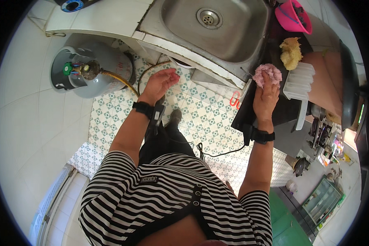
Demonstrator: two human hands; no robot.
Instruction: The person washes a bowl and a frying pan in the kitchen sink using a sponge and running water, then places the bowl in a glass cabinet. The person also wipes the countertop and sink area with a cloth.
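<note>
My right hand [265, 103] has its fingers pressed into a bunched pink cloth [264, 72] on the black countertop [247, 106], beside the corner of the stainless steel sink [184, 33]. Held in the air in front of the sink cabinet, my left hand [160, 83] is empty, its fingers loosely curved. The sink basin shows a drain strainer [209, 19] and no standing water. A yellow loofah-like scrubber [290, 53] lies just beyond the pink cloth, next to a white plastic rack [299, 80].
A pink plastic basket [290, 17] holds dark scouring material at the far right. Behind the rack leans a brown board [324, 81], with a dark pan [349, 86] nearby. A grey gas cylinder [110, 67] with a hose [120, 78] stands left. Red hooks [234, 99] hang below the counter.
</note>
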